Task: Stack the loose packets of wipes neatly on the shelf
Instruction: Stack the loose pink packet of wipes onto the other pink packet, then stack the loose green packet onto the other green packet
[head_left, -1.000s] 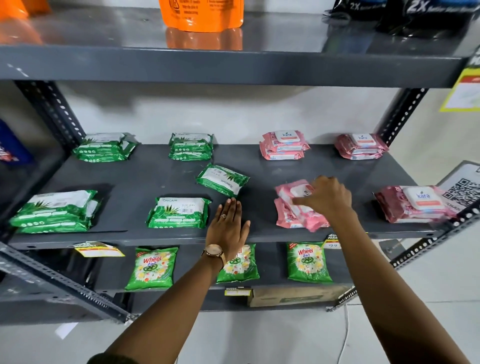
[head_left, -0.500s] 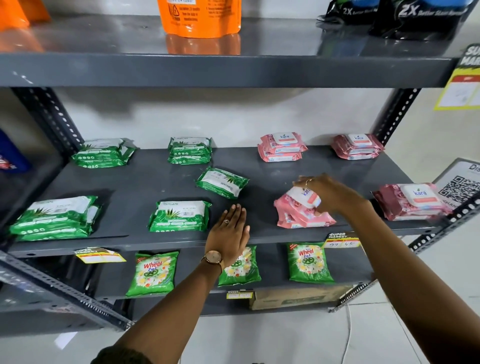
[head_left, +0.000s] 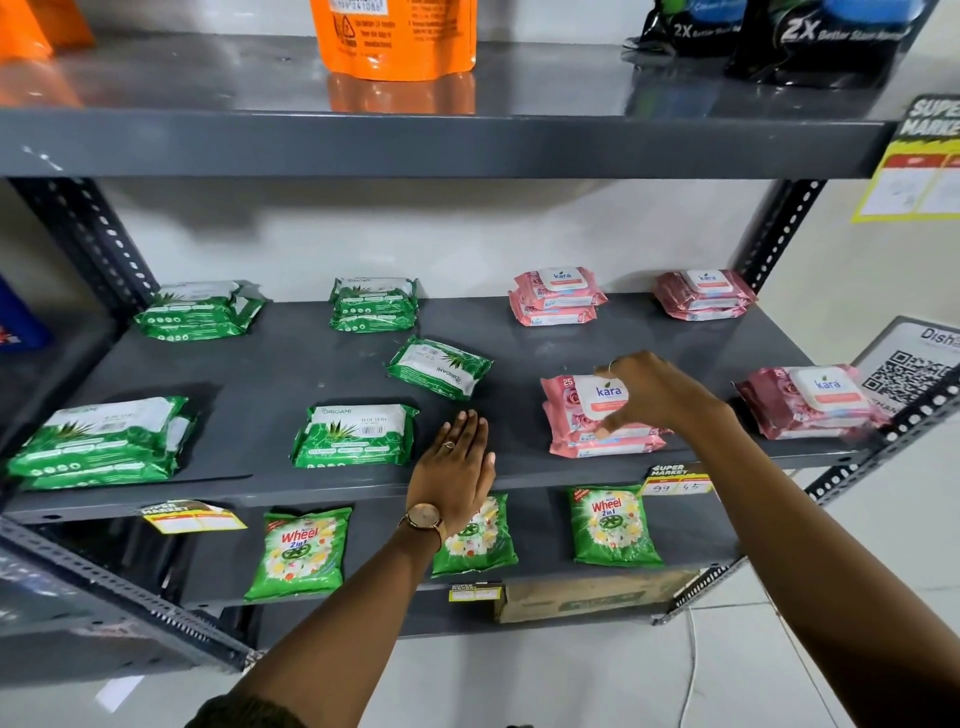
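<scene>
On the grey middle shelf (head_left: 291, 364), my right hand (head_left: 655, 396) curls around the right end of the top pink Kara wipes packet (head_left: 574, 402), which lies flat on a front stack of pink packets. My left hand (head_left: 457, 467) rests palm down on the shelf's front edge, fingers straight, holding nothing. One loose green Origami packet (head_left: 439, 366) lies askew mid-shelf, just behind my left hand. A single green packet (head_left: 353, 434) lies flat to its left. Green stacks sit at the back left (head_left: 197, 312), back middle (head_left: 373, 304) and front left (head_left: 98, 441).
More pink stacks stand at the back (head_left: 558, 296), the back right (head_left: 704, 293) and the front right (head_left: 808, 400). An orange pouch (head_left: 395, 36) is on the upper shelf. Green Wheel detergent bags (head_left: 301, 551) line the lower shelf. Slotted posts frame both sides.
My right hand has lowered the tilted pink packet flat onto the front pink stack and squared it. My left hand has stayed on the shelf edge.
</scene>
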